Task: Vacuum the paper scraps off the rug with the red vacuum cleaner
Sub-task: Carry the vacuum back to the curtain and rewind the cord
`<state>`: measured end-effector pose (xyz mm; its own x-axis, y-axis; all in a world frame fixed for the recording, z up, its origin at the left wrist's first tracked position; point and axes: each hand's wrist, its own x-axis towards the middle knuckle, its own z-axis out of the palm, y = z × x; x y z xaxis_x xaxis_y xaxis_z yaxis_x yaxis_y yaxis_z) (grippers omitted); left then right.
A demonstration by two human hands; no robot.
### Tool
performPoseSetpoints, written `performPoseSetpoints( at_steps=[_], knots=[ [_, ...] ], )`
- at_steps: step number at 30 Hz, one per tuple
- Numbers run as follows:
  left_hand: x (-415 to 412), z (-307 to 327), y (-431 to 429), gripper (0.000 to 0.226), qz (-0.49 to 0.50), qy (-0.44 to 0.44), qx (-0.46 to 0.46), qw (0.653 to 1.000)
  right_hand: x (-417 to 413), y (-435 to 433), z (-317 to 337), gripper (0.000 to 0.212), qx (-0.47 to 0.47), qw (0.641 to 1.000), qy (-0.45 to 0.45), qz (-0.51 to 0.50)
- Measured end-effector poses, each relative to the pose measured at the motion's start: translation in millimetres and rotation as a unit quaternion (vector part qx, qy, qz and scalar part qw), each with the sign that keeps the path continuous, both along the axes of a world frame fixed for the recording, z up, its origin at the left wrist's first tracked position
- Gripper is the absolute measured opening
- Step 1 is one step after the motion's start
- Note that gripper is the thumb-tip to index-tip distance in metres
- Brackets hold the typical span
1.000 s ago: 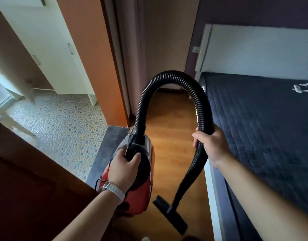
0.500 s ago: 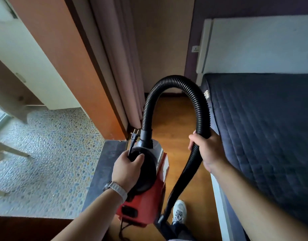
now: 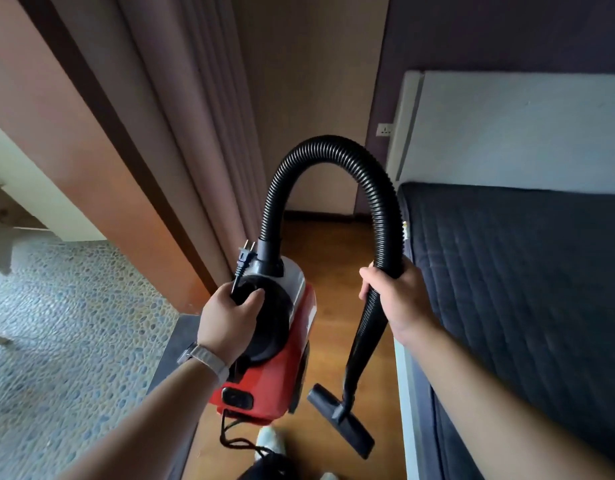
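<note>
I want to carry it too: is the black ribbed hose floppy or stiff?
Probably bendy: the black ribbed plastic hose arches from the red vacuum cleaner to the right hand. Its flat black nozzle hangs free, so it may swing.

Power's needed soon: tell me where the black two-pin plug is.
Head view, left of centre: the black two-pin plug stands prongs-up above the left hand, which grips its cord on the red vacuum cleaner.

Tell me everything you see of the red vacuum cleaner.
The red vacuum cleaner is a canister: glossy red plastic body, black domed top, grey front. It is carried. The left hand grips its top together with the cord of the loose plug; the right hand grips the ribbed black hose, which arches over and ends in a flat black nozzle hanging free.
</note>
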<state>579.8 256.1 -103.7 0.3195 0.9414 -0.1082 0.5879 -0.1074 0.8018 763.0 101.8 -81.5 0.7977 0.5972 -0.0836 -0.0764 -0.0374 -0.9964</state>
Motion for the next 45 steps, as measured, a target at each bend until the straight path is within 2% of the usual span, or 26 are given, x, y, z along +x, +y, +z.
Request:
performPoseSetpoints(
  at_steps=[5, 10, 15, 20, 26, 31, 36, 42, 45],
  knots=[
    [52.7, -15.3, 37.5, 0.015, -0.013, 0.004, -0.007, 1.000, 59.7, 36.8, -10.7, 0.012, -0.026, 0.999, -0.023, -0.036],
    [115.5, -47.0, 93.1, 0.015, -0.030, 0.010, -0.046, 0.998, 125.6, 78.9, -23.1, 0.024, -0.098, 0.991, -0.039, -0.080],
    [180.9, -68.3, 147.6, 0.013, -0.058, 0.008, -0.085, 0.995, 194.6, 123.8, -34.3, 0.014, -0.167, 0.975, -0.060, -0.136],
    [246.0, -70.7, 199.7, 0.013, -0.079, 0.005, -0.098, 0.992, 253.7, 169.2, -34.2, 0.017, -0.186, 0.969, -0.070, -0.149],
    [302.9, -89.4, 247.9, 0.031, -0.065, 0.020, -0.116, 0.991, 315.3, 213.1, -55.2, 0.013, -0.201, 0.965, -0.072, -0.152],
    [354.0, -117.0, 279.5, 0.032, -0.034, 0.060, -0.118, 0.991, 381.9, 255.8, -97.4, 0.015, -0.221, 0.966, -0.069, -0.117],
    [408.4, -162.4, 304.9, 0.032, 0.007, 0.111, -0.106, 0.988, 461.1, 296.4, -154.7, 0.018, -0.263, 0.963, -0.027, -0.056],
    [454.6, -251.6, 341.4, 0.025, -0.016, 0.189, -0.117, 0.975, 540.0, 341.5, -231.3, 0.031, -0.316, 0.947, -0.051, -0.014],
    [468.5, -303.2, 356.4, 0.025, -0.015, 0.193, -0.122, 0.973, 572.7, 367.3, -269.2, 0.023, -0.329, 0.942, -0.070, 0.015]
  ],
)
